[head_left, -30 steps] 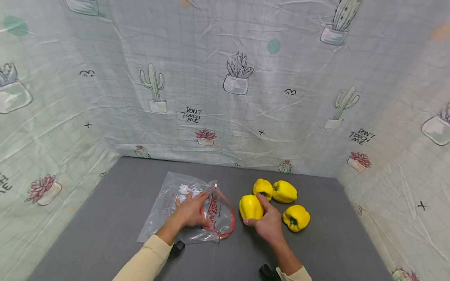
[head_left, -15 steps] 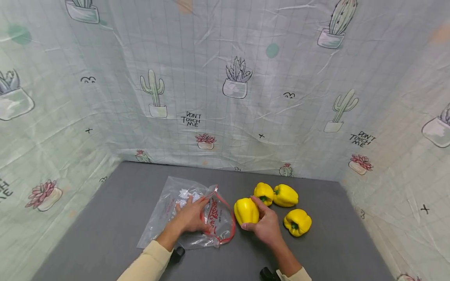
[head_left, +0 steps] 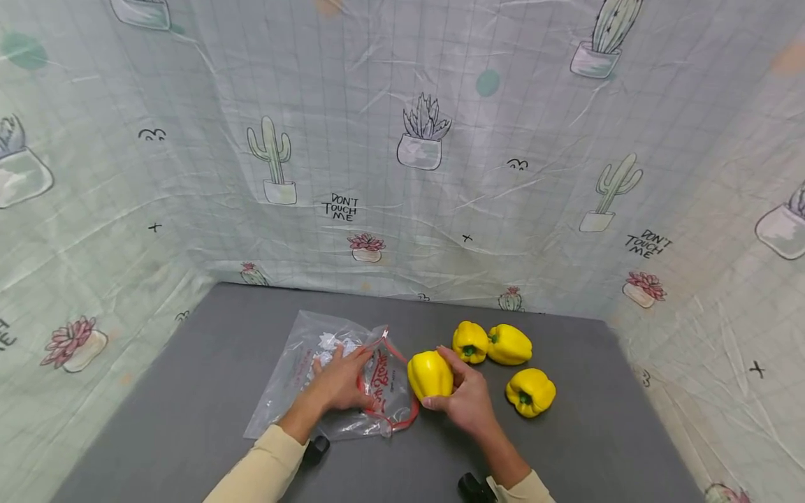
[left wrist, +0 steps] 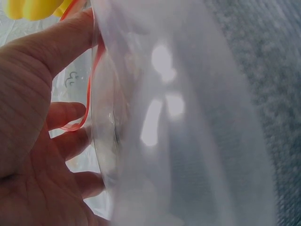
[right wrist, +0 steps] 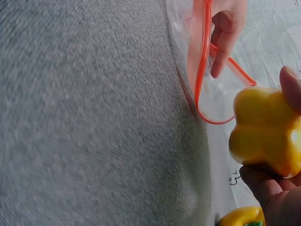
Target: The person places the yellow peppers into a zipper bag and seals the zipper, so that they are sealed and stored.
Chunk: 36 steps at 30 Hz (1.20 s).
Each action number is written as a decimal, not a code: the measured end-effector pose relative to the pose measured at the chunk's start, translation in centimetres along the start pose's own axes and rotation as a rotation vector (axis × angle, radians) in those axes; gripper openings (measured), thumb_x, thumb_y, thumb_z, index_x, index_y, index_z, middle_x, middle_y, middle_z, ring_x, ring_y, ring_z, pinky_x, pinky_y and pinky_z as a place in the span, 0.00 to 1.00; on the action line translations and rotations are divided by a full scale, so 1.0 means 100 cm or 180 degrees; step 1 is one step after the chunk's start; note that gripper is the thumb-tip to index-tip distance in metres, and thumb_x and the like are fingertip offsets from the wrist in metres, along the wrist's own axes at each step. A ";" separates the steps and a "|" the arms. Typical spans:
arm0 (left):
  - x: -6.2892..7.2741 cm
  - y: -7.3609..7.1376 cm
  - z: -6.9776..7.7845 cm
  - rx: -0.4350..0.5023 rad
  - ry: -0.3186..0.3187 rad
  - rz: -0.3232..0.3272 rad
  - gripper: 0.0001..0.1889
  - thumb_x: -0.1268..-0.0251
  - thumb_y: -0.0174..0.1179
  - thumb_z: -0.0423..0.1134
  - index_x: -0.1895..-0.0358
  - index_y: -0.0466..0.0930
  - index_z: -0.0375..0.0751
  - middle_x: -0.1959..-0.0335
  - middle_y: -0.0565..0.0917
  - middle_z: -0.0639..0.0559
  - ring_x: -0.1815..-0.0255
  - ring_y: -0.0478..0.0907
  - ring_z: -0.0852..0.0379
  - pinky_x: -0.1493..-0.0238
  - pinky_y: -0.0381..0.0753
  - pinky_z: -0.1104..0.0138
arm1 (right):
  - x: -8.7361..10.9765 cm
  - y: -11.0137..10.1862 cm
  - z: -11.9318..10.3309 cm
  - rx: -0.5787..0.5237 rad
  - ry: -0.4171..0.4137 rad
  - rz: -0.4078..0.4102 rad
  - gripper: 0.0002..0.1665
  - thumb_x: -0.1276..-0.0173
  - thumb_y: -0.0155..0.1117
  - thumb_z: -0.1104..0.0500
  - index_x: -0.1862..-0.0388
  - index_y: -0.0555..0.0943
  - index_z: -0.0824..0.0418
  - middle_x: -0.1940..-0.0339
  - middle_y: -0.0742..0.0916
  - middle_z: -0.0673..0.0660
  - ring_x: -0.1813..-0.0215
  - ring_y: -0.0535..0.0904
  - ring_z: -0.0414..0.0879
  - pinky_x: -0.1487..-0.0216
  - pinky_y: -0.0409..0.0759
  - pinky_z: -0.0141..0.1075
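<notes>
Gripping pepper (head_left: pixel 430 374), beside bag (head_left: pixel 295 370), red rim (right wrist: pixel 203 61) open

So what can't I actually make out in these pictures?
Head view: any stem on the held yellow pepper, hidden by its own body or the right hand.
Head view: part of the clear bag, covered by the left hand.
Head view: the red lettering, too small and creased to read.
Right wrist view: most of another yellow pepper, cut off by the bottom edge.
</notes>
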<state>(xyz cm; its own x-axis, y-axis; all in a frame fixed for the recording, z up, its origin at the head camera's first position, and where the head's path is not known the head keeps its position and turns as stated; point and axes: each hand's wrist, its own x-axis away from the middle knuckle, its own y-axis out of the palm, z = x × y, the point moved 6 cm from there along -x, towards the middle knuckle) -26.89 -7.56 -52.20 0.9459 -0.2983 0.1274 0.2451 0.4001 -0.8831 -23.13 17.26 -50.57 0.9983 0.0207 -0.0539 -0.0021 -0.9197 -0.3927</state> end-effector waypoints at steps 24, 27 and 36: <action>-0.002 0.001 -0.003 -0.0066 -0.0052 -0.0070 0.55 0.57 0.81 0.60 0.22 0.68 0.48 0.18 0.67 0.49 0.17 0.52 0.25 0.33 0.45 0.16 | -0.004 0.026 -0.012 -0.0208 -0.0177 -0.0203 0.53 0.52 0.86 0.68 0.25 0.75 0.58 0.23 0.78 0.58 0.31 0.80 0.57 0.29 0.78 0.56; -0.002 0.001 -0.004 -0.0060 -0.0048 -0.0072 0.55 0.57 0.81 0.60 0.22 0.68 0.48 0.18 0.67 0.48 0.17 0.52 0.24 0.33 0.45 0.16 | -0.005 0.028 -0.013 -0.0221 -0.0197 -0.0225 0.53 0.53 0.86 0.69 0.25 0.75 0.59 0.23 0.78 0.58 0.31 0.80 0.58 0.30 0.79 0.57; -0.002 0.002 -0.003 -0.0038 -0.0024 -0.0073 0.55 0.57 0.80 0.60 0.22 0.68 0.48 0.19 0.68 0.47 0.17 0.52 0.24 0.34 0.45 0.15 | -0.008 0.034 -0.017 -0.0194 -0.0289 -0.0286 0.54 0.54 0.86 0.70 0.25 0.75 0.60 0.24 0.78 0.58 0.32 0.81 0.58 0.31 0.80 0.54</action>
<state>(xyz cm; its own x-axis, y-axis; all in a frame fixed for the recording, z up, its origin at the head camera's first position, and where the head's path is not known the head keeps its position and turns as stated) -27.12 -7.66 -52.53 0.9416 -0.3008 0.1511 0.2643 0.3827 -0.8852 -23.89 13.43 -50.34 0.9850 0.1369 -0.1049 0.0933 -0.9346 -0.3433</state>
